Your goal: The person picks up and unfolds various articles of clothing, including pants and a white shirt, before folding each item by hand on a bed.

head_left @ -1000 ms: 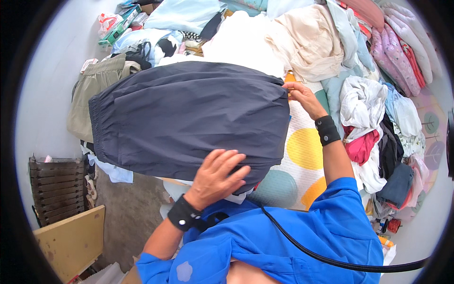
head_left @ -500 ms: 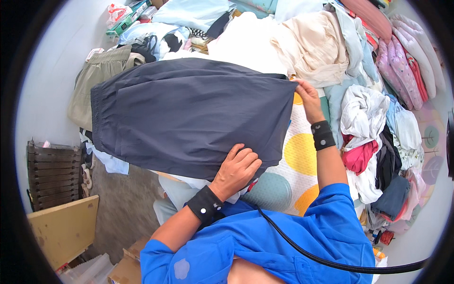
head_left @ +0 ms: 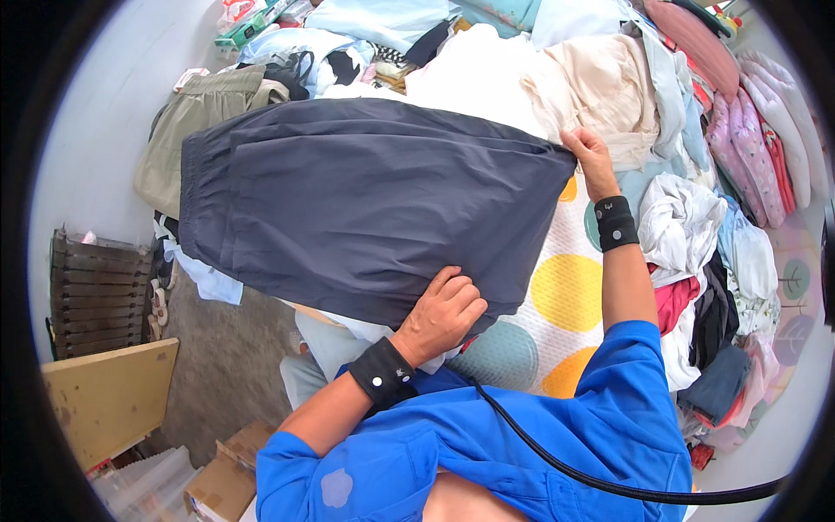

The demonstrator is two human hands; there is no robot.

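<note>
Dark grey pants (head_left: 374,209) lie spread across the bed, their gathered elastic waistband (head_left: 204,196) toward the left. At the far right corner of the cloth, my right hand (head_left: 593,161) pinches the hem and draws it out taut. My left hand (head_left: 439,320) is on the near edge with bent fingers closed on the fabric; its fingertips are partly hidden. A fold runs along the far side of the pants. Black bands circle both my wrists.
Under the pants is a dotted bed cover (head_left: 565,291). Olive pants (head_left: 196,117) lie at the far left, cream clothing (head_left: 604,87) behind. Crumpled white clothes (head_left: 678,222) and folded quilts (head_left: 739,148) pile up at right. A black cable (head_left: 557,461) crosses in front of me.
My right hand has moved a little to the right and away, stretching the corner of the pants outward. The left hand stays on the near edge. The view has shifted slightly.
</note>
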